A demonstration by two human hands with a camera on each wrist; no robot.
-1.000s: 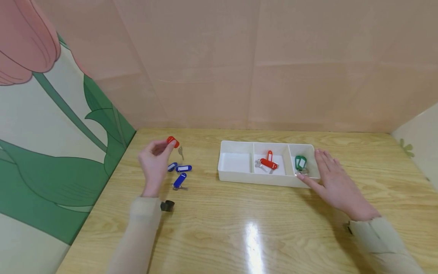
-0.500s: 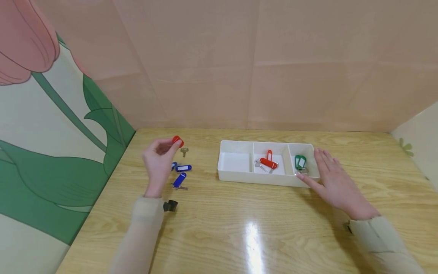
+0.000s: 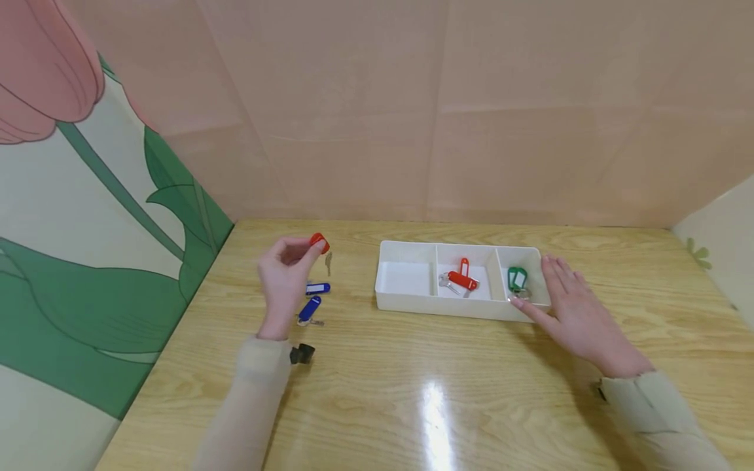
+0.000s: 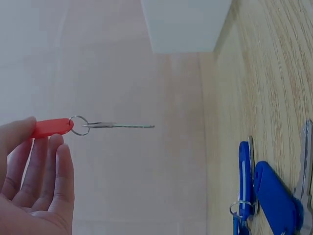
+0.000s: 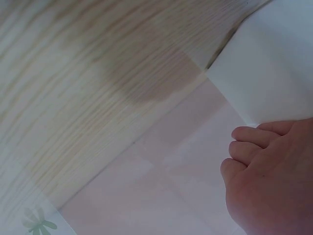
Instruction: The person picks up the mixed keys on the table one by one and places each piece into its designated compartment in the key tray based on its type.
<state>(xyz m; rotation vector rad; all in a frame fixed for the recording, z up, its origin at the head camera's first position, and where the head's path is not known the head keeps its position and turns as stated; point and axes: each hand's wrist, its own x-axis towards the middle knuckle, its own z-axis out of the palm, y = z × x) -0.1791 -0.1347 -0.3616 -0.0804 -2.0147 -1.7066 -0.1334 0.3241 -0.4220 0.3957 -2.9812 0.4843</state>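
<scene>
Above the left part of the table, my left hand (image 3: 284, 284) pinches a red key tag (image 3: 319, 243) between thumb and fingers. From the tag's ring a key (image 4: 122, 126) hangs free, as the left wrist view shows. Blue key tags (image 3: 309, 308) with keys lie on the table below, partly hidden by this hand. My right hand (image 3: 580, 320) rests at the right end of a white divided box (image 3: 406, 303), fingers straight along its end wall and thumb at the front rim. Red key tags (image 3: 462, 280) lie in the box's middle compartment, green ones (image 3: 518, 279) in the right one.
The box's left compartment (image 3: 406, 278) shows its bare floor. A pinkish wall covering (image 3: 436, 131) rises behind the wooden table (image 3: 377, 392), and a wall with a painted flower (image 3: 88, 261) borders it on the left.
My left hand has moved to the right with the red key tag, its key swinging below and turning. The right hand and the box have stayed in place.
</scene>
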